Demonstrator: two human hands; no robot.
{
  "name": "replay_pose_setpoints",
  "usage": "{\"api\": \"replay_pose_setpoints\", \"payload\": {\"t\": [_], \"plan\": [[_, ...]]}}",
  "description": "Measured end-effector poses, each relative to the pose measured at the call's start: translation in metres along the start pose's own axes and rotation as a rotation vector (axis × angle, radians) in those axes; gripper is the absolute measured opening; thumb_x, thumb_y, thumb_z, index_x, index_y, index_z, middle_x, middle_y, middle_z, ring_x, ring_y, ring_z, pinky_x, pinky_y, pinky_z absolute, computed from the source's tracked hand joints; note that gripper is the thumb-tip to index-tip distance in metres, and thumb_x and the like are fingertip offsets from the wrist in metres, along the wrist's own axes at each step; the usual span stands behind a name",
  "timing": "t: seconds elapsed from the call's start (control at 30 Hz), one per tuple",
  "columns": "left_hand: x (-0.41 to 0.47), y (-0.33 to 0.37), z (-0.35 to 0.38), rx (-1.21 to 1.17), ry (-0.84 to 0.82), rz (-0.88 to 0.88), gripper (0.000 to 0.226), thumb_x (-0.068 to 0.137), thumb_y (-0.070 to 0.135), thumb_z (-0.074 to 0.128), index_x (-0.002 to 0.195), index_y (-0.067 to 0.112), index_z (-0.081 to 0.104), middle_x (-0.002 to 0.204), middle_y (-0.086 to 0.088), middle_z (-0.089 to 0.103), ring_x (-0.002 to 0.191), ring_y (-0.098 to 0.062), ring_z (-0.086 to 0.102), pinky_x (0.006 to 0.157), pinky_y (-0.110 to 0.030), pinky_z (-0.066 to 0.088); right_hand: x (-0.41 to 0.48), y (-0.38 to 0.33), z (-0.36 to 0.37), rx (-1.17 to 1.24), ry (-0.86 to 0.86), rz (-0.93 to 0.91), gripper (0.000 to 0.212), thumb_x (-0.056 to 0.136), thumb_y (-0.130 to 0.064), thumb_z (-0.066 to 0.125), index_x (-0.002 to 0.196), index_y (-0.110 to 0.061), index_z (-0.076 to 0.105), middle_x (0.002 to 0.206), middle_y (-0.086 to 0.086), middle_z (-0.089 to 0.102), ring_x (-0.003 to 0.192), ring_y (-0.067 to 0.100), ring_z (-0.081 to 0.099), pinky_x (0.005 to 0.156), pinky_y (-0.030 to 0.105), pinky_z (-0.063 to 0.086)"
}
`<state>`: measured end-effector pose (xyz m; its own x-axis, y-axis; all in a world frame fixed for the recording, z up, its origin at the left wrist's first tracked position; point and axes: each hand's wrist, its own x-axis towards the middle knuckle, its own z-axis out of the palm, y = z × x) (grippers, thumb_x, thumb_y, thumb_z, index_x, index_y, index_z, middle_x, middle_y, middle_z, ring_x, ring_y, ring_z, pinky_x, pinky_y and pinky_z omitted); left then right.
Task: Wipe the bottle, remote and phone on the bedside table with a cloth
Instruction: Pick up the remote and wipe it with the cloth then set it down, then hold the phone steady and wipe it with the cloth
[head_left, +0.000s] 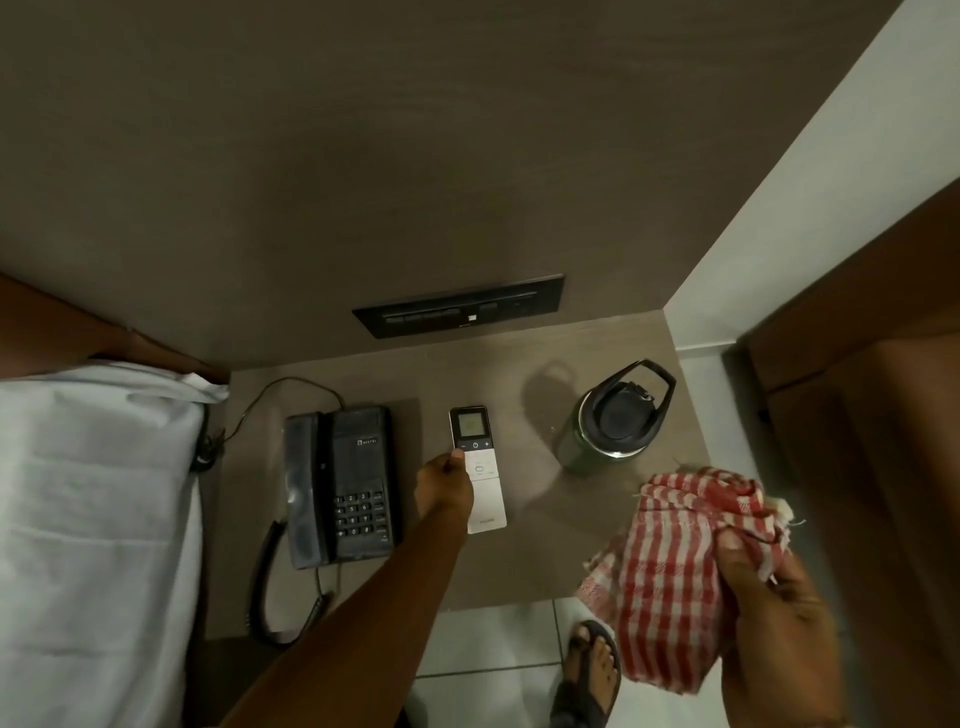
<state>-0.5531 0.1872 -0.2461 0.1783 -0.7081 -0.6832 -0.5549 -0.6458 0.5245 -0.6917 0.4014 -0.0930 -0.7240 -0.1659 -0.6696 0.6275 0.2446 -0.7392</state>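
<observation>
Red-and-white checked cotton cloth (670, 582): bunched in my right hand (769, 608), closest to me, held above the front right corner of the brown wood-grain tabletop (540, 551). My right fingers (737, 545) are curled shut around the fabric; loose folds hang below and to the left of them, over the pale tiled floor (483, 660). My foot in a dark sandal (589, 670) shows below the cloth.

Left hand (444, 491): arm reaches forward across the tabletop. My left fingers (457, 457) are closed loosely on the left edge of the slim white remote control with a small grey display (480, 467), thumb tip just below the display. The remote's far side cannot be seen well enough to tell whether it is lifted or lying flat.

Black corded desk telephone with keypad (343, 483): just left of my left fingers, flat on the tabletop, handset in its cradle, coiled cord trailing toward me.

Dark green metal bottle with a black lid and carry loop (615, 415): upright, ahead of my right fingers and well right of my left ones, apart from the remote.

White bed sheet (93, 509): far left of my left fingers. Black switch panel (460, 306): on the back wall beyond the remote.
</observation>
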Motion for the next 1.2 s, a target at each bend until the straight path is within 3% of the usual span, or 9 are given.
{"api": "replay_pose_setpoints", "payload": {"t": [0.43, 0.53, 0.63, 0.73, 0.83, 0.9, 0.97, 1.07, 1.2], "plan": [[-0.006, 0.004, -0.030, 0.224, -0.071, 0.134, 0.028, 0.100, 0.032, 0.052, 0.111, 0.018, 0.074, 0.119, -0.014, 0.071, 0.104, -0.033, 0.067, 0.080, -0.032, 0.054, -0.028, 0.009, 0.022, 0.036, 0.096, -0.017, 0.016, 0.086, -0.018, 0.067, 0.097, -0.028, 0.073, 0.103, -0.006, 0.074, 0.091, 0.021, 0.071, 0.085, 0.040, 0.053], [-0.018, 0.000, -0.066, 0.225, -0.115, 0.419, 0.028, 0.099, 0.013, 0.052, 0.120, 0.015, 0.070, 0.123, -0.013, 0.069, 0.105, -0.026, 0.065, 0.083, -0.028, 0.050, -0.042, 0.014, 0.040, 0.017, 0.068, -0.007, 0.017, 0.086, -0.017, 0.067, 0.102, -0.024, 0.071, 0.108, -0.002, 0.071, 0.093, 0.023, 0.068, 0.090, 0.046, 0.049], [-0.023, -0.011, -0.130, 0.280, 0.018, 0.765, 0.029, 0.101, 0.022, 0.047, 0.122, 0.020, 0.067, 0.121, -0.002, 0.065, 0.098, -0.008, 0.059, 0.080, -0.018, 0.049, -0.060, 0.022, 0.066, -0.004, 0.005, 0.037, 0.024, 0.087, -0.010, 0.064, 0.107, -0.022, 0.067, 0.104, 0.003, 0.069, 0.092, 0.022, 0.065, 0.091, 0.046, 0.046], [-0.002, -0.026, -0.206, 0.354, 0.173, 0.990, 0.037, 0.100, 0.024, 0.037, 0.125, 0.017, 0.063, 0.123, -0.004, 0.064, 0.096, -0.010, 0.063, 0.078, -0.019, 0.052, -0.081, 0.037, 0.100, -0.052, -0.069, 0.046, 0.035, 0.085, -0.002, 0.064, 0.119, -0.015, 0.064, 0.108, 0.006, 0.068, 0.096, 0.025, 0.065, 0.095, 0.046, 0.045], [0.044, -0.041, -0.258, 0.565, 0.196, 0.908, 0.044, 0.098, 0.018, 0.043, 0.140, 0.014, 0.051, 0.141, -0.014, 0.055, 0.117, -0.026, 0.061, 0.093, -0.032, 0.051, -0.099, 0.054, 0.135, -0.176, -0.171, -0.025, 0.034, 0.086, -0.001, 0.063, 0.119, -0.009, 0.065, 0.109, 0.010, 0.069, 0.097, 0.027, 0.065, 0.092, 0.045, 0.047], [0.077, -0.049, -0.273, 0.682, 0.082, 0.823, 0.052, 0.099, 0.022, 0.039, 0.150, 0.014, 0.040, 0.157, -0.014, 0.039, 0.140, -0.033, 0.043, 0.110, -0.046, 0.043, -0.105, 0.066, 0.162, -0.272, -0.213, -0.101, 0.025, 0.087, -0.004, 0.063, 0.108, -0.018, 0.069, 0.102, 0.005, 0.071, 0.091, 0.021, 0.065, 0.087, 0.038, 0.048], [0.105, -0.053, -0.275, 0.775, -0.014, 0.838, 0.056, 0.102, 0.032, 0.032, 0.155, 0.014, 0.029, 0.164, -0.011, 0.025, 0.152, -0.029, 0.018, 0.122, -0.046, 0.023, -0.107, 0.079, 0.187, -0.343, -0.253, -0.159, 0.026, 0.089, -0.007, 0.062, 0.095, -0.032, 0.067, 0.097, -0.006, 0.069, 0.089, 0.013, 0.063, 0.084, 0.036, 0.047], [0.141, -0.058, -0.270, 0.825, -0.087, 0.821, 0.062, 0.103, 0.043, 0.033, 0.158, 0.018, 0.017, 0.168, -0.005, 0.010, 0.155, -0.023, -0.001, 0.124, -0.040, 0.003, -0.107, 0.098, 0.218, -0.425, -0.319, -0.215, 0.031, 0.090, -0.007, 0.059, 0.096, -0.036, 0.066, 0.099, -0.011, 0.068, 0.092, 0.012, 0.062, 0.079, 0.035, 0.051], [0.163, -0.062, -0.257, 0.790, -0.166, 0.746, 0.074, 0.099, 0.056, 0.033, 0.158, 0.019, 0.010, 0.169, -0.003, 0.005, 0.154, -0.023, -0.009, 0.125, -0.046, -0.001, -0.101, 0.116, 0.241, -0.497, -0.361, -0.260, 0.029, 0.091, -0.006, 0.057, 0.111, -0.024, 0.067, 0.104, -0.009, 0.069, 0.098, 0.015, 0.063, 0.086, 0.044, 0.054]]}}
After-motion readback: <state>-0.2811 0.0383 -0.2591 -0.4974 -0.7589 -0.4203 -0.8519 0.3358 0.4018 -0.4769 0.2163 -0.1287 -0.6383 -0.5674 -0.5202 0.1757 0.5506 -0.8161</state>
